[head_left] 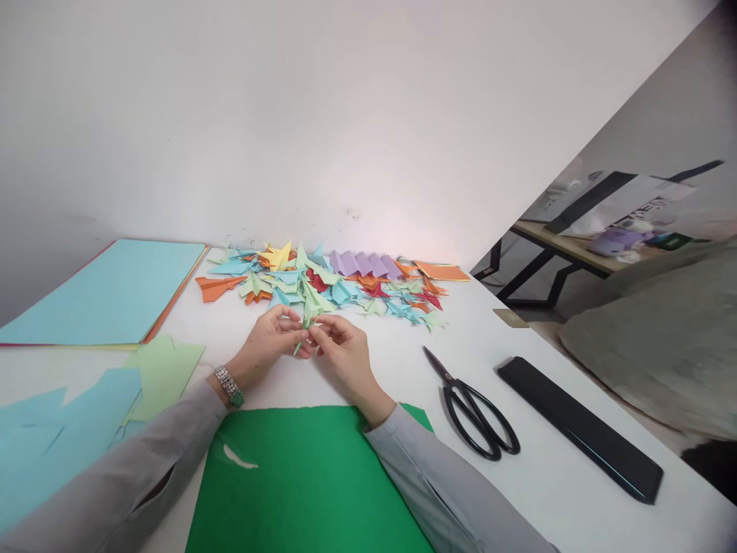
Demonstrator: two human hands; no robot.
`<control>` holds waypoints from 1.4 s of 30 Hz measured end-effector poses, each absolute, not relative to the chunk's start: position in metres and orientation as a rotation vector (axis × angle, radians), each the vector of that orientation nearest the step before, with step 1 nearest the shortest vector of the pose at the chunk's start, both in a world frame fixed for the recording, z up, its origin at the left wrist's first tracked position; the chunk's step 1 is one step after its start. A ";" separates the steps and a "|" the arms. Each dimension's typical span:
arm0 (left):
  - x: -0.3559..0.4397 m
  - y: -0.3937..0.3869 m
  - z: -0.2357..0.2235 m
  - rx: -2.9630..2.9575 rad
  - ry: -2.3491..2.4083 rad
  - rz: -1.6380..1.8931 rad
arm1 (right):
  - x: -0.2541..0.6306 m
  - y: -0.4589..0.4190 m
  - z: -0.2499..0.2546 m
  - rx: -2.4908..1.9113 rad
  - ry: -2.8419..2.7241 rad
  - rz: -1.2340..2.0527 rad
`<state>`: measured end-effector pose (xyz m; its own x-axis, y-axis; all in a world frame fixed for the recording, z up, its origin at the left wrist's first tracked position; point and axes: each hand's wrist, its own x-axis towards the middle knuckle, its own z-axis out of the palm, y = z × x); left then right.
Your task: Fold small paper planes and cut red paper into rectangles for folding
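Observation:
Between both hands is a small piece of folded light green paper, pinched at its edges; its full shape is partly hidden by the fingers. My left hand, with a metal watch on the wrist, grips it from the left. My right hand closes its thumb and fingers on it from the right. Just beyond the hands lies a heap of folded paper shapes in blue, green, orange, red and yellow, some like paper planes. Under my forearms is a green sheet with a small white torn patch.
Black-handled scissors lie right of the green sheet, beside a long black case. A stack of coloured sheets sits at far left, with blue paper pieces nearer. A purple pleated paper rests by the wall.

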<state>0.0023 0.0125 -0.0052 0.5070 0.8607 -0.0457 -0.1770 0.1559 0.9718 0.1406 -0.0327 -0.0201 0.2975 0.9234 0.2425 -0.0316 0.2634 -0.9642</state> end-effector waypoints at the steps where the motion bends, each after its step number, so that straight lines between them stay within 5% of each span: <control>1: 0.003 0.013 -0.005 1.181 0.727 0.847 | 0.141 -0.032 -0.020 -1.105 -1.058 0.831; 42: 0.003 0.013 -0.007 1.194 0.814 1.018 | 0.141 -0.035 -0.023 -1.174 -1.236 0.653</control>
<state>0.0032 0.0130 -0.0068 0.3501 0.9366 0.0136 -0.1930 0.0579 0.9795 0.1411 -0.0355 -0.0230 0.2659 0.8913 0.3673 0.1986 0.3222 -0.9256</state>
